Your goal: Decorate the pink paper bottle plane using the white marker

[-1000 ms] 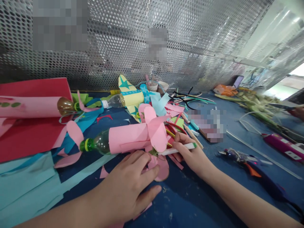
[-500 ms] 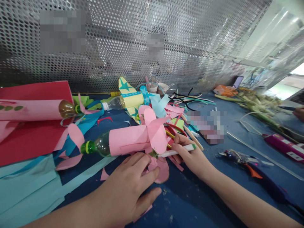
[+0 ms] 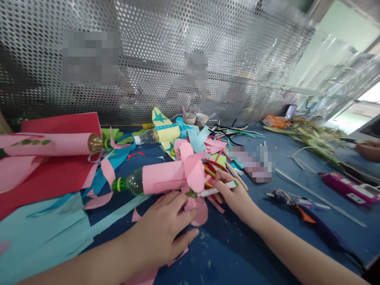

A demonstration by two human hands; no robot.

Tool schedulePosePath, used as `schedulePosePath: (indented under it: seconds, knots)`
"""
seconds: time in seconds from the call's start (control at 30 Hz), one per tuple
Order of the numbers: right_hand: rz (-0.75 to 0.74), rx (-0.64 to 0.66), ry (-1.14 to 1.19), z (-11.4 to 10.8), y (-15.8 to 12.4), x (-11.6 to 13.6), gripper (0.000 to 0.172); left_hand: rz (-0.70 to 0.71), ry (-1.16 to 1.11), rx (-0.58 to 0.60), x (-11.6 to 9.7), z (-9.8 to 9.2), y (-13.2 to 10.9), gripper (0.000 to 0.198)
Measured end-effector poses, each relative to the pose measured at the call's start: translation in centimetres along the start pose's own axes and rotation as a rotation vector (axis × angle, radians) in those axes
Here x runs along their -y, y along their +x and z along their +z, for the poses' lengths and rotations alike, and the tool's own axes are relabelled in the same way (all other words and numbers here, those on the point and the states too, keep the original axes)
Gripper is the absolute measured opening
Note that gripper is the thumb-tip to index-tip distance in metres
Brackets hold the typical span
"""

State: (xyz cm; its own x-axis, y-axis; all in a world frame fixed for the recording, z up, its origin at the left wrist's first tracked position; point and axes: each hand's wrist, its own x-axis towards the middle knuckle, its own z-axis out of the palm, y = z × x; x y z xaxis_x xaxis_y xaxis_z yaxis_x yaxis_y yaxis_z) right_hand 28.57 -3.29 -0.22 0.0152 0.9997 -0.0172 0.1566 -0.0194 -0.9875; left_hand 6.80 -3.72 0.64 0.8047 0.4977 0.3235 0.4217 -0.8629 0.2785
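Observation:
A green plastic bottle wrapped in pink paper, with pink paper wings, lies on its side on the blue table. My left hand lies flat with fingers spread, pressing a pink paper piece beside the bottle. My right hand is closed round a white marker with a green end. The marker's tip touches the paper near the bottle's wings.
A yellow and teal paper plane on a clear bottle lies behind. Red paper, teal sheets and a pink roll fill the left. A glue gun and a magenta tool lie right. Another person's hand shows far right. A perforated metal screen backs the table.
The view has drifted, so everything sits slightly to the right and lower. Both hands keep their hold and place on the paper and the marker.

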Motion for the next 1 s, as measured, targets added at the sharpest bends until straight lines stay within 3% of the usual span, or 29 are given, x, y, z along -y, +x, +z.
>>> schedulePosePath:
  seconds: [0.1, 0.3, 0.5, 1.0]
  knots:
    - [-0.021, -0.009, 0.000, 0.0, 0.1, -0.2, 0.023, 0.009, 0.003, 0.028, 0.0, -0.1, 0.0, 0.025]
    - [-0.061, -0.016, 0.011, 0.0, 0.1, -0.3, 0.025, 0.015, 0.032, -0.034, 0.2, 0.8, -0.3, 0.029]
    - [-0.027, 0.001, 0.025, 0.1, 0.0, -0.2, 0.025, -0.006, 0.044, 0.044, -0.2, -0.1, -0.1, 0.025]
    - [-0.005, -0.005, 0.032, 0.1, 0.1, -0.3, 0.023, -0.017, 0.012, 0.071, -0.2, 0.0, 0.1, 0.026]
